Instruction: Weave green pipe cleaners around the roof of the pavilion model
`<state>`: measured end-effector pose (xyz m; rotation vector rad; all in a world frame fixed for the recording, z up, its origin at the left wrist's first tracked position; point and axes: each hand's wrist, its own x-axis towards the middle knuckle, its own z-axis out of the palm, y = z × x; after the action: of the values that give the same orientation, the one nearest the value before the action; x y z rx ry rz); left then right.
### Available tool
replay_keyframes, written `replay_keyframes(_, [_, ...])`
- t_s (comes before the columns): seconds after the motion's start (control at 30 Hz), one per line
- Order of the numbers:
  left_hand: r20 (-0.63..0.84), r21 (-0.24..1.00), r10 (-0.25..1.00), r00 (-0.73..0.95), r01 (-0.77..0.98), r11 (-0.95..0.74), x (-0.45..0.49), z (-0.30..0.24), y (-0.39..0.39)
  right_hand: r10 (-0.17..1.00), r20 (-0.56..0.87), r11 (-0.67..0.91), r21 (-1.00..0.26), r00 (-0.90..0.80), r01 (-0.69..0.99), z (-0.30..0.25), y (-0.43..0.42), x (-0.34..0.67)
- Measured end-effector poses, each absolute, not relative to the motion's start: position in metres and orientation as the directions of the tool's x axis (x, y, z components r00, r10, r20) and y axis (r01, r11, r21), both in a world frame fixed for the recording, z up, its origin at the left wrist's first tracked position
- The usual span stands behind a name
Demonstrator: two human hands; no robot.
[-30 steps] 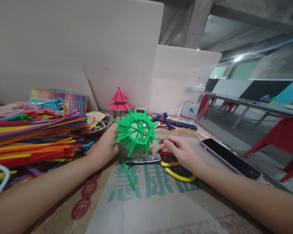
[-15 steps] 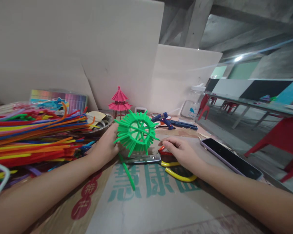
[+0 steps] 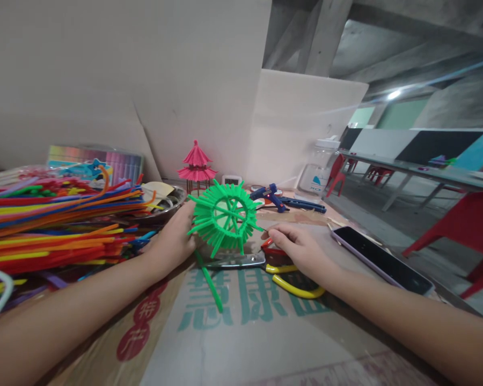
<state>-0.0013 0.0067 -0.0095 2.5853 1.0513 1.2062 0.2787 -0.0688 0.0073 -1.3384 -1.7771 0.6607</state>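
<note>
A green pipe-cleaner wheel (image 3: 230,213), with spokes inside its ring and short spikes all round, is held up above the table. My left hand (image 3: 180,230) grips it from the left, its fingertips hidden behind the spikes. On the other side my right hand (image 3: 292,241) is closed in a pinch at the thin end of a green pipe cleaner that sticks out of the wheel. Below lie scissors (image 3: 293,288) with yellow handles, under the wheel and right hand. A loose green pipe cleaner (image 3: 210,284) slants across the table beside the blades.
Bundles of coloured pipe cleaners (image 3: 56,236) fill the left side, before a marker set (image 3: 96,163) and a metal bowl (image 3: 179,201). Behind stand a pink pagoda model (image 3: 196,163), a blue glue gun (image 3: 270,197) and a clear bottle (image 3: 316,169). A phone (image 3: 380,260) lies at right.
</note>
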Motion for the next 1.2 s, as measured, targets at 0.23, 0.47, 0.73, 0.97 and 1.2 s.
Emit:
replay_keyframes(0.23, [0.631, 0.351, 0.622, 0.463, 0.545, -0.761, -0.0019, -0.0097, 0.0058, 0.942, 0.303, 0.333, -0.777, -0.146, 0.534, 0.0063, -0.0679, 0.2793])
replay_keyframes(0.47, [0.624, 0.362, 0.635, 0.455, 0.551, -0.752, -0.0014, -0.0086, 0.0056, 0.949, 0.281, 0.312, -0.782, -0.141, 0.540, 0.0039, -0.0669, 0.2799])
replay_keyframes(0.73, [0.644, 0.324, 0.602, 0.471, 0.545, -0.773, -0.0027, -0.0109, 0.0080, 0.945, 0.296, 0.321, -0.769, -0.137, 0.552, 0.0045, -0.0668, 0.2801])
replay_keyframes(0.97, [0.639, 0.341, 0.616, 0.461, 0.549, -0.763, -0.0008, -0.0076, 0.0054, 0.944, 0.297, 0.325, -0.766, -0.144, 0.555, 0.0052, -0.0671, 0.2804])
replay_keyframes(1.2, [0.643, 0.367, 0.615, 0.456, 0.522, -0.770, -0.0007, -0.0093, 0.0055, 0.947, 0.292, 0.315, -0.778, -0.132, 0.543, 0.0037, -0.0658, 0.2804])
